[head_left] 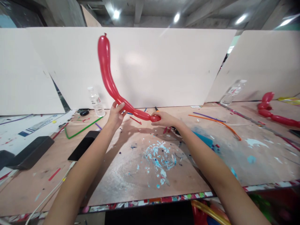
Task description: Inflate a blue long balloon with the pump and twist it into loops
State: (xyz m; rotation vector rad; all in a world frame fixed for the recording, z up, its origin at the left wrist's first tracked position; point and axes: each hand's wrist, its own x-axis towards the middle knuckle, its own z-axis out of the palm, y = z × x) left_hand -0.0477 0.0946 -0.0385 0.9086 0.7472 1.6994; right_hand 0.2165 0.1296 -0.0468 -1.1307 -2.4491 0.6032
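The red balloon [107,70] is held in the air above the surface [131,178], its broad length rising up and to the left, its thinner length sloping down to the right. The left hand [116,116] has its fingers wrapped around the balloon's middle, thumb across the near side. The right hand [164,119] has its fingers clamped on the lower right end, where a small bulb [155,118] is set off by a narrowing. I judge the step in hand to be pinching or twisting off that bulb; the right fingers cover part of it, so I cannot tell whether a twist is in place. The next move seems to call for the left hand to steady the length while the right keeps the narrowing from slipping loose. Left of the red balloon's thinner length stand a clear bottle [96,101] and, nearer, a black phone [83,146]; well to its right lies an orange strip [217,119].
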